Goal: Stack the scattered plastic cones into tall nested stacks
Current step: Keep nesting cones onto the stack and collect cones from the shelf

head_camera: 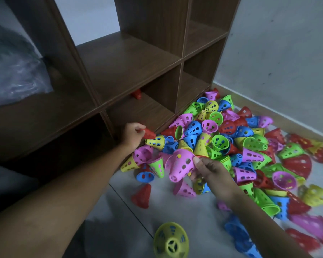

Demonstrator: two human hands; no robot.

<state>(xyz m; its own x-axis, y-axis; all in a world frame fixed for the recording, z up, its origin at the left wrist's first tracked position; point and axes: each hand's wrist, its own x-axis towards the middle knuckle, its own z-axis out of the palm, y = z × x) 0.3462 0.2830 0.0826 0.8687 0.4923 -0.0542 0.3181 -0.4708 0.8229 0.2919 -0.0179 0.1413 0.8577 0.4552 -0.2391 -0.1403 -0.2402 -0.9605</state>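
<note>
Cones (222, 138) lie heaped at centre right, so with your left hand (133, 134) pinching a red cone (149, 134) and your right hand (208, 169) gripping a pink cone (180, 165), align tips before nesting them.

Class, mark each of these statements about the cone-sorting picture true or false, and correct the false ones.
1. The right hand holds a pink cone. True.
2. The left hand holds a blue cone. False: it grips a red cone.
3. A red cone lies inside a shelf compartment. True.
4. The wooden shelf unit is packed with finished stacks. False: only that one red cone shows in it.
5. The pile of cones lies on the floor beside the shelf unit. True.
</note>
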